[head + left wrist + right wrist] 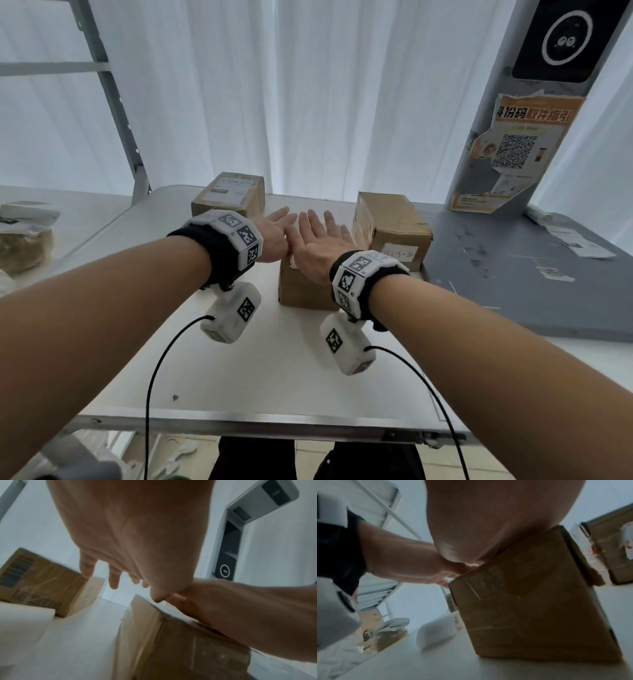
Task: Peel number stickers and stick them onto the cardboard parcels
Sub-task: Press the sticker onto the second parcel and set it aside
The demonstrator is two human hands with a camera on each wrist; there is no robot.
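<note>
A small cardboard parcel [301, 291] stands mid-table. My right hand [317, 240] lies flat on its top, palm down and fingers straight; in the right wrist view the palm [488, 520] presses on the parcel [530, 601]. My left hand [274, 229] is also flat, fingers straight, touching the right thumb at the parcel's left top edge. A sliver of white shows under the hands; whether it is a sticker I cannot tell. A labelled parcel [229, 195] sits behind on the left and a taller one [394, 229] on the right. A white paper roll [436, 632] lies left of the middle parcel.
A grey mat [513, 274] with paper scraps covers the table's right side. A grey post with an orange poster [513, 144] stands behind it. A metal shelf frame [116, 102] and bagged items [24, 240] are at the left. The table's front edge [239, 425] is close to me.
</note>
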